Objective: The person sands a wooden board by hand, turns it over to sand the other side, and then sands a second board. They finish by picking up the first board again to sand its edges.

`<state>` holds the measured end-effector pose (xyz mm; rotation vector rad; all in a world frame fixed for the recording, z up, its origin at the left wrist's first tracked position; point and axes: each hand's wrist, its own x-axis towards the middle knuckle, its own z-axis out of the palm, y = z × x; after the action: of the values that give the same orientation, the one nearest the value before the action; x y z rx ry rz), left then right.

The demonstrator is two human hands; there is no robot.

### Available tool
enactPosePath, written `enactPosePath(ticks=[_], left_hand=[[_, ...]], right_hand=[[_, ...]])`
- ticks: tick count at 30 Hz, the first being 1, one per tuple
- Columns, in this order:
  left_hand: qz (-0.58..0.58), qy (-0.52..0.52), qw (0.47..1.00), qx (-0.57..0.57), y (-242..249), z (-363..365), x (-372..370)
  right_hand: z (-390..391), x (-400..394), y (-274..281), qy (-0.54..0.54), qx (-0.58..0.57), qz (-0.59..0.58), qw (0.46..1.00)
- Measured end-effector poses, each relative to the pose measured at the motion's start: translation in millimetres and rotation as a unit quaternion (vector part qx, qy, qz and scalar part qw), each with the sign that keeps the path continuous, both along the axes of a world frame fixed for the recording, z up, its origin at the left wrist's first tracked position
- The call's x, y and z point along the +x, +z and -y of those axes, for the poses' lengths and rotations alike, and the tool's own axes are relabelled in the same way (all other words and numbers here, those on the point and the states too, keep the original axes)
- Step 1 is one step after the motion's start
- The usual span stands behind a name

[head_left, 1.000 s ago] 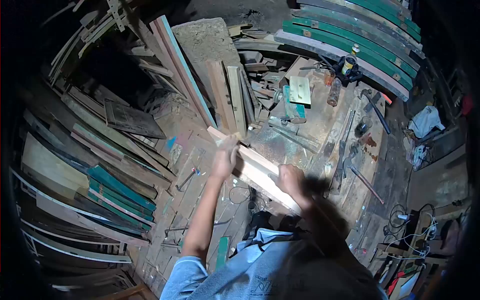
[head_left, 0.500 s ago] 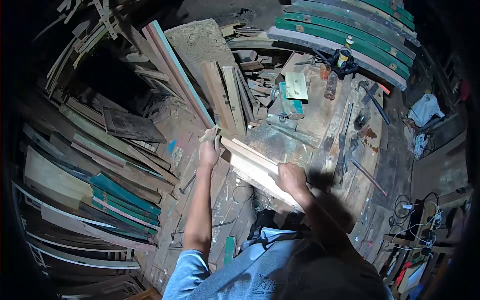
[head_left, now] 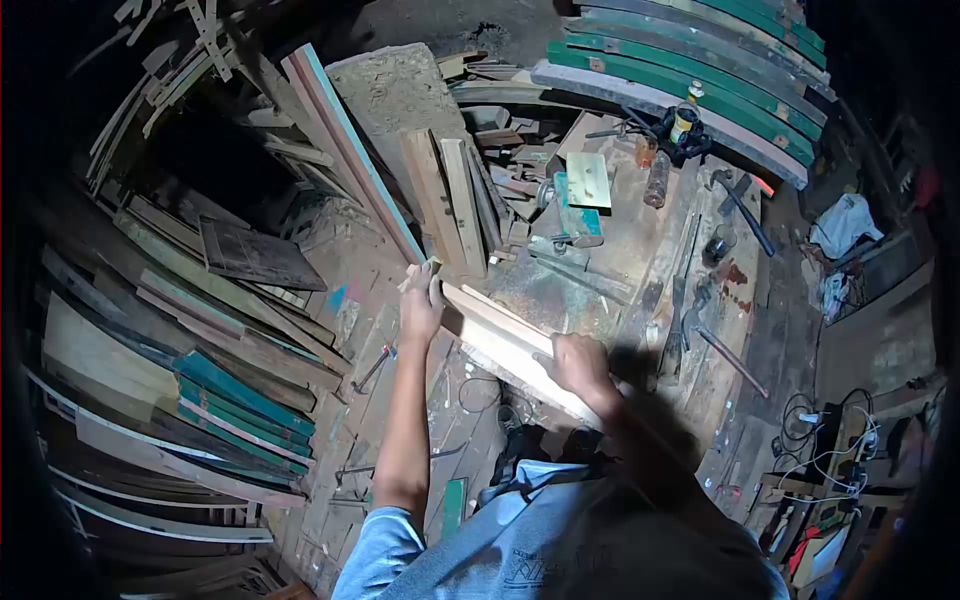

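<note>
A pale wooden board [head_left: 515, 352] lies slanted in front of my body, its broad face brightly lit. At its far left end my left hand [head_left: 421, 308] is closed, with the fingers wrapped round the wood and a short end showing above them. Farther along, near the right side, my right hand [head_left: 582, 368] is closed over the board's upper edge. The wood under both palms is hidden. Close to the right hand is a workbench [head_left: 625, 235] with a hammer [head_left: 722, 350] and a chisel-like tool [head_left: 677, 325] on it.
On the bench are a second hammer [head_left: 745, 212], a glass [head_left: 718, 245], bottles [head_left: 657, 180] and a teal power tool [head_left: 578, 205]. Upright planks [head_left: 435, 195] lean behind the board. Stacked timber [head_left: 240, 400] lines the left; cables [head_left: 830, 430] hang at right.
The view has shifted slightly, so the surroundings sit a little farther left. Both hands keep their grip on the board, with hardly any movement along it.
</note>
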<state>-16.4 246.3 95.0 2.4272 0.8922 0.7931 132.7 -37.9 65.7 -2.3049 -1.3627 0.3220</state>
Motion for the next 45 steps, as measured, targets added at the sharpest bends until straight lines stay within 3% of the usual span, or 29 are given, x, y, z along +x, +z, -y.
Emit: enactPosePath(ticks=[2, 4, 5, 6, 9, 13, 14, 15, 17, 19, 21, 23, 25, 26, 27, 29, 31, 33, 36, 38, 39, 41, 43, 44, 45], left_hand=[[-0.002, -0.035, 0.998, 0.047, -1.2, 39.1, 8.2], [0.017, -0.115, 0.993, -0.006, -5.3, 115.5, 12.8], [-0.013, -0.212, 0.977, 0.021, -32.4, 138.0, 6.5], [-0.014, -0.228, 0.973, -0.02, -14.1, 171.2, 4.9], [-0.005, -0.24, 0.971, -0.011, 6.3, 138.8, 9.8], [-0.02, -0.006, 0.997, -0.077, 12.6, 30.9, 14.1], [-0.122, 0.04, 0.985, -0.117, 16.8, 8.7, 13.3], [-0.056, -0.015, 0.992, 0.116, -4.2, -1.9, 11.5], [-0.067, -0.108, 0.981, 0.145, -13.3, 32.2, 11.7], [-0.048, -0.18, 0.982, 0.027, -3.0, 112.3, 11.2], [-0.057, -0.248, 0.967, -0.007, -4.3, 160.4, 1.3], [-0.043, -0.249, 0.967, -0.015, -9.9, 132.6, -1.7], [-0.035, -0.134, 0.989, 0.048, -11.5, 80.0, 3.4], [-0.006, -0.06, 0.998, 0.022, -20.4, 43.1, 1.5], [-0.013, -0.011, 0.999, -0.03, 5.0, 29.1, 1.8], [-0.031, 0.001, 0.999, 0.014, -6.4, 17.7, 1.5], [-0.049, -0.106, 0.99, 0.079, -8.7, 69.3, 7.6], [-0.037, -0.211, 0.977, 0.019, -12.0, 132.5, 5.2], [-0.009, -0.233, 0.972, 0.019, -18.8, 123.7, -3.5], [-0.013, -0.135, 0.988, 0.069, -41.1, 54.8, -3.0], [0.01, -0.055, 0.996, 0.066, -16.4, 33.4, 2.7], [-0.004, -0.028, 1.0, -0.004, 1.0, -4.9, 1.4], [0.017, -0.049, 0.997, 0.05, -8.2, 24.7, 7.9], [0.006, -0.086, 0.996, -0.007, -3.4, 66.0, 10.6], [0.007, -0.166, 0.986, 0.031, 8.2, 108.9, 13.9]], right_hand=[[-1.3, 2.5, -1.0, 0.005, -0.026, -0.004, 1.0], [-2.6, 0.6, 4.3, 0.001, -0.036, -0.029, 0.999], [-2.6, 1.1, 2.1, 0.005, -0.041, -0.031, 0.999], [-2.5, 2.9, -1.1, 0.01, -0.046, -0.03, 0.998], [-1.4, 1.7, 4.6, -0.003, -0.027, -0.032, 0.999], [-3.8, 6.9, 8.2, -0.001, -0.046, -0.043, 0.998], [-2.7, 4.2, 8.0, -0.002, -0.054, -0.04, 0.998], [-1.2, 0.8, 9.4, -0.003, -0.058, -0.039, 0.998], [-1.8, -1.1, 13.2, -0.003, -0.06, -0.035, 0.998], [-2.5, -0.6, 9.3, -0.002, -0.072, -0.039, 0.997], [-3.8, 2.8, 13.4, 0.001, -0.098, -0.055, 0.994], [-3.1, 0.0, 21.1, -0.019, -0.06, -0.055, 0.997], [-2.0, 5.7, 17.2, 0.002, -0.072, -0.045, 0.996], [-1.3, 6.1, 17.5, 0.002, -0.07, -0.047, 0.996], [-2.0, 6.5, 18.3, 0.001, -0.066, -0.05, 0.997], [-2.0, 4.5, 18.4, -0.001, -0.061, -0.052, 0.997], [-2.1, 4.3, 17.7, -0.001, -0.06, -0.046, 0.997], [3.6, 3.3, 13.7, -0.002, -0.046, -0.034, 0.998], [-2.5, -1.6, 11.2, -0.008, -0.04, -0.028, 0.999], [0.0, 2.2, 13.6, -0.004, -0.043, -0.031, 0.999], [0.3, 3.6, 15.3, 0.002, -0.037, -0.027, 0.999], [-0.3, 2.0, 7.6, -0.009, -0.023, -0.027, 0.999], [-1.5, 0.8, 2.5, -0.009, -0.029, -0.018, 0.999], [-2.4, 1.4, 5.8, -0.009, -0.029, -0.026, 0.999], [-1.2, 0.8, 7.9, -0.01, -0.032, -0.036, 0.999]])
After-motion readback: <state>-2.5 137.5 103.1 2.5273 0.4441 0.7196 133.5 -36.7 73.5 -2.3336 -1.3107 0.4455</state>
